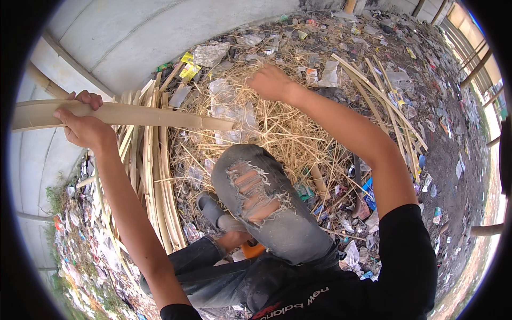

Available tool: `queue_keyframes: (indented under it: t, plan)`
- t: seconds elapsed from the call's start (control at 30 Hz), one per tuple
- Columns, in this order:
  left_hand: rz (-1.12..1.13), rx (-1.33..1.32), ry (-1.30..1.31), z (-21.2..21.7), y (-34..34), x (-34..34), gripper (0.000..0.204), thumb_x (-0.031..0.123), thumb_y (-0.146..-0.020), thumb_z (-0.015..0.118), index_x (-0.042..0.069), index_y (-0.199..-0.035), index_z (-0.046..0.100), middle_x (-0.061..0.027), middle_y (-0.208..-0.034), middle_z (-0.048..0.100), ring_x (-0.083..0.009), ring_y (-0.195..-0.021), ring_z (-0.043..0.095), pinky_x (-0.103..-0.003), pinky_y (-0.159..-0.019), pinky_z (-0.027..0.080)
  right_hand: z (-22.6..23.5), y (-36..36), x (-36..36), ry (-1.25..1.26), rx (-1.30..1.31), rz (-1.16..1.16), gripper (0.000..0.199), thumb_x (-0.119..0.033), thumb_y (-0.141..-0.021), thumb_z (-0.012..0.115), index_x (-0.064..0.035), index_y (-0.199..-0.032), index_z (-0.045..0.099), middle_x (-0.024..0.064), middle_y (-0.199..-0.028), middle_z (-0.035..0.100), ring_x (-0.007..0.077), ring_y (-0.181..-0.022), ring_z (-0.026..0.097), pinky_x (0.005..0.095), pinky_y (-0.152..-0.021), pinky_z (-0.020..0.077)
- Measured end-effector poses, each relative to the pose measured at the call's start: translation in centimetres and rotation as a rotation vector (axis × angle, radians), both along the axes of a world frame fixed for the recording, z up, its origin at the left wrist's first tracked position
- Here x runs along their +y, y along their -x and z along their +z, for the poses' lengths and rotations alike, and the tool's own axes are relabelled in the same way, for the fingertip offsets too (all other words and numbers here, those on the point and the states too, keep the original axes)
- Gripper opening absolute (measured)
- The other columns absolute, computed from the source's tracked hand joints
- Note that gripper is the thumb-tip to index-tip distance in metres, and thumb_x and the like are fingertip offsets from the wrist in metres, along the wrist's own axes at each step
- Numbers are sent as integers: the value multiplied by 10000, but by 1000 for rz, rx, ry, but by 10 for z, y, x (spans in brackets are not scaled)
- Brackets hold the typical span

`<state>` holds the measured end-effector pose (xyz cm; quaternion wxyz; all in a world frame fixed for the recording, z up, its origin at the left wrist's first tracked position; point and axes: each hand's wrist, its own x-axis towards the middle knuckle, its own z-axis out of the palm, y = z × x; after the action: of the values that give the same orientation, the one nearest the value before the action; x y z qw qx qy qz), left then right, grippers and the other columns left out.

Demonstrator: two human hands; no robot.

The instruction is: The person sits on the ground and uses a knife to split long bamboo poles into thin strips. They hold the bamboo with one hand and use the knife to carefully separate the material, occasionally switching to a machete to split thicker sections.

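Observation:
My left hand (85,120) is wrapped round a long, wide split bamboo strip (154,116), thumb on its near side. The strip lies nearly level across the left half of the view, its right end above a bed of straw-coloured shavings (288,125). Past that end, my right hand (268,82) is closed over the far shavings. Its fingers are turned away, and what it holds, if anything, is hidden. Below the strip, a bundle of long split bamboo strips (154,181) lies beside my bent knee in torn grey jeans (266,197).
A pale panel wall (133,37) rises at the far left. More thin bamboo strips (386,101) lie to the right. A stone chunk (210,54) and a yellow wrapper (189,66) sit near the wall. Litter covers the dark ground (453,176). Wooden posts (476,69) stand along the right.

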<state>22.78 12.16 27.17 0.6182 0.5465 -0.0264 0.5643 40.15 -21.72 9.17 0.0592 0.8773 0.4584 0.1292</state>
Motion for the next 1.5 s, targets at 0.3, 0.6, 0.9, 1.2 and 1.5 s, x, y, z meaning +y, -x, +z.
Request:
queue_keyframes:
  t: [0.3, 0.6, 0.9, 1.2, 1.5]
  plan:
    - [5, 48, 47, -13, 18, 28, 481, 382, -1118, 270, -49, -1177, 476, -152, -839, 546, -245, -710, 486, -411, -702, 460, -172, 85, -209, 75, 378, -574, 307, -93, -822, 638, -26, -1117, 686, 209, -1060, 712, 373, -1068, 686, 466, -918, 547]
    - [61, 60, 3, -13, 19, 38, 468, 386, -1084, 325, -48, -1175, 477, -167, -852, 549, -267, -727, 491, -430, -705, 451, -211, 255, -305, -184, 123, -1041, 535, -175, -891, 635, -9, -1381, 496, 253, -1422, 479, 423, -1314, 491, 526, -1092, 411]
    - [-96, 55, -97, 2, -6, 10, 503, 403, -1093, 309, -58, -1162, 498, -180, -835, 556, -260, -700, 494, -430, -698, 440, -268, 334, -330, -406, 654, -1654, 603, -190, -866, 619, 14, -1411, 464, 280, -1376, 524, 468, -1282, 537, 536, -1058, 470]
    - [63, -52, -274, 40, -50, -115, 414, 341, -1112, 437, 1, -926, 583, -79, -615, 604, -146, -492, 533, -296, -493, 429, -368, 321, -439, -328, 777, -1300, 503, -267, -788, 751, 35, -1180, 659, 293, -1006, 729, 448, -1032, 700, 514, -899, 546]
    - [164, -58, -419, 31, -78, -191, 282, 252, -1056, 521, 14, -923, 595, -263, -698, 618, -497, -667, 622, -558, -598, 489, -303, 273, -431, -420, 428, -1262, 517, -144, -913, 644, 39, -1348, 433, 320, -1116, 682, 503, -1072, 658, 561, -852, 524]
